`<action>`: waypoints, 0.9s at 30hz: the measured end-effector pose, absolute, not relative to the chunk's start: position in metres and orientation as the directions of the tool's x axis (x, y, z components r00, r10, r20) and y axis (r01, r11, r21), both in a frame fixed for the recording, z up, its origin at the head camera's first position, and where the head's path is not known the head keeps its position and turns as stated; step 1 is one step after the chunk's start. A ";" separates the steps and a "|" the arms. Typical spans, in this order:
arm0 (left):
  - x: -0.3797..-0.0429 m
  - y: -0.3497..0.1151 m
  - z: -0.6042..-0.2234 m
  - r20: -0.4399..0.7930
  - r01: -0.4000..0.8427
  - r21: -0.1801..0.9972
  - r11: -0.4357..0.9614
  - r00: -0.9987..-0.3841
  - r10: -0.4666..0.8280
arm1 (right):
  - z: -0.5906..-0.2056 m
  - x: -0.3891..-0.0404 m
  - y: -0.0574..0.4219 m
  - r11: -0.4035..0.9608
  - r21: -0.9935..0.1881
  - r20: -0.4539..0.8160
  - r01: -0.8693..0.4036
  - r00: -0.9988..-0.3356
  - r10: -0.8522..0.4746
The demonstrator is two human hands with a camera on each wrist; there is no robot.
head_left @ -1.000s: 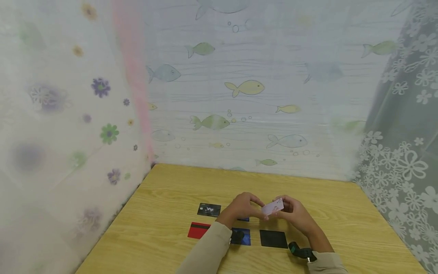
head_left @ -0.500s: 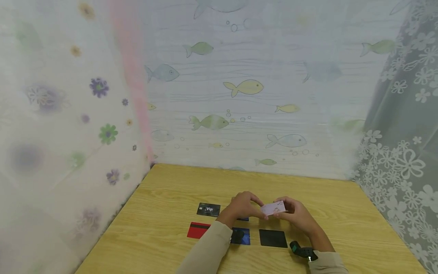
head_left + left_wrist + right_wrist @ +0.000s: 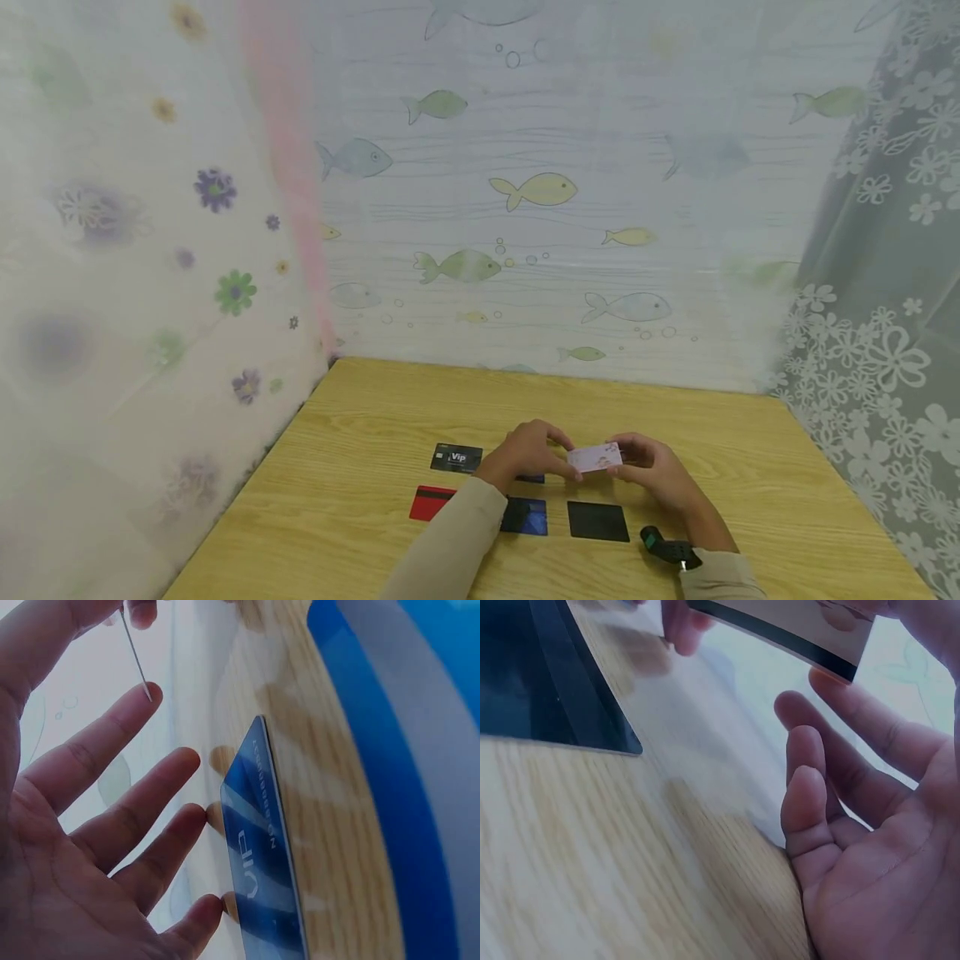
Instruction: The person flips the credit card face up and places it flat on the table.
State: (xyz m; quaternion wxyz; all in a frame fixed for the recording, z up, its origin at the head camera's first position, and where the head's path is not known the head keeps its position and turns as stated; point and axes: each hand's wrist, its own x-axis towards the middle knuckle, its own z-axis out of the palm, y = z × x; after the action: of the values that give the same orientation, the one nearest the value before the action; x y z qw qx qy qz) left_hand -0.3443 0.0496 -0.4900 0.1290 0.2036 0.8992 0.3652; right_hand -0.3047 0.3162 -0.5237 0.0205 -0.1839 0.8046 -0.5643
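Observation:
A pale pink card with a floral print (image 3: 595,457) is held above the table between both hands. My left hand (image 3: 531,450) pinches its left end between thumb and index finger; the left wrist view shows the card edge-on, with the other fingers spread. At the opposite end, my right hand (image 3: 658,471) pinches the card with thumb and index finger. The right wrist view shows a dark stripe along the card (image 3: 802,637). Below the left hand lies a blue VIP card (image 3: 259,847), mostly hidden in the head view.
On the wooden table (image 3: 360,408) lie a black Vip card (image 3: 457,457), a red card with a dark stripe (image 3: 431,503), partly behind the left sleeve, a blue card (image 3: 536,517) and a black card (image 3: 597,521). Printed curtains (image 3: 555,275) stand behind and at the sides.
The pink card has turned from a tilt to nearly level, with its printed side facing the head camera. The right hand has shifted slightly right; the left hand has barely moved.

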 end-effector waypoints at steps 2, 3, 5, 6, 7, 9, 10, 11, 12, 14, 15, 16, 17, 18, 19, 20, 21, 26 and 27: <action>-0.345 0.048 -0.491 -0.084 0.279 0.715 0.641 -0.876 0.475 | -0.524 -0.304 0.317 0.285 -0.920 0.172 -0.267 -0.932 -0.318; -0.346 0.048 -0.491 -0.082 0.282 0.720 0.634 -0.872 0.482 | -0.525 -0.304 0.317 0.284 -0.921 0.171 -0.266 -0.932 -0.319; -0.347 0.048 -0.492 -0.077 0.286 0.722 0.629 -0.871 0.485 | -0.525 -0.304 0.317 0.280 -0.925 0.163 -0.256 -0.935 -0.316; -0.348 0.048 -0.493 -0.073 0.292 0.719 0.631 -0.871 0.486 | -0.525 -0.303 0.317 0.282 -0.926 0.158 -0.251 -0.936 -0.314; -0.349 0.049 -0.494 -0.069 0.297 0.714 0.634 -0.871 0.486 | -0.526 -0.303 0.316 0.287 -0.926 0.152 -0.245 -0.938 -0.310; -0.350 0.050 -0.494 -0.059 0.308 0.700 0.644 -0.874 0.483 | -0.526 -0.303 0.316 0.303 -0.922 0.146 -0.240 -0.942 -0.303; -0.351 0.051 -0.495 -0.055 0.314 0.691 0.651 -0.876 0.480 | -0.526 -0.303 0.315 0.319 -0.918 0.143 -0.237 -0.946 -0.292; -0.352 0.051 -0.496 -0.051 0.320 0.682 0.658 -0.876 0.479 | -0.527 -0.304 0.315 0.345 -0.908 0.142 -0.239 -0.949 -0.282; -0.352 0.052 -0.497 -0.046 0.326 0.669 0.667 -0.878 0.476 | -0.527 -0.304 0.315 0.375 -0.896 0.143 -0.240 -0.953 -0.269; -0.352 0.053 -0.498 -0.043 0.333 0.651 0.682 -0.881 0.471 | -0.528 -0.303 0.316 0.447 -0.860 0.151 -0.245 -0.960 -0.235; -0.352 0.054 -0.498 -0.043 0.335 0.642 0.689 -0.882 0.469 | -0.529 -0.303 0.316 0.480 -0.844 0.153 -0.240 -0.965 -0.214; -0.352 0.055 -0.498 -0.045 0.336 0.636 0.695 -0.883 0.468 | -0.529 -0.302 0.317 0.513 -0.827 0.153 -0.232 -0.969 -0.191; -0.351 0.056 -0.498 -0.048 0.336 0.627 0.703 -0.884 0.465 | -0.529 -0.301 0.318 0.542 -0.808 0.154 -0.230 -0.971 -0.182; -0.350 0.057 -0.498 -0.052 0.334 0.619 0.711 -0.885 0.462 | -0.529 -0.301 0.319 0.565 -0.794 0.153 -0.225 -0.973 -0.173; -0.350 0.058 -0.497 -0.057 0.334 0.610 0.718 -0.886 0.460 | -0.528 -0.301 0.320 0.581 -0.783 0.150 -0.220 -0.974 -0.167; -0.349 0.058 -0.495 -0.061 0.331 0.606 0.723 -0.887 0.458 | -0.528 -0.301 0.320 0.590 -0.778 0.144 -0.215 -0.976 -0.166; -0.349 0.059 -0.494 -0.064 0.330 0.600 0.729 -0.889 0.454 | -0.527 -0.301 0.320 0.595 -0.775 0.134 -0.211 -0.976 -0.172; -0.348 0.060 -0.490 -0.077 0.320 0.594 0.738 -0.891 0.448 | -0.525 -0.302 0.319 0.621 -0.755 0.098 -0.211 -0.972 -0.212; -0.347 0.060 -0.489 -0.078 0.321 0.593 0.739 -0.890 0.449 | -0.524 -0.302 0.319 0.626 -0.751 0.094 -0.211 -0.972 -0.215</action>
State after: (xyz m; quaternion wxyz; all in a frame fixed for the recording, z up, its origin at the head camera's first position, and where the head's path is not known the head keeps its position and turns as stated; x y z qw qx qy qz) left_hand -0.3474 0.0602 -0.4892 0.1084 0.2077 0.9260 0.2960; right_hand -0.3023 0.3192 -0.5243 0.0022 -0.1181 0.9016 -0.4160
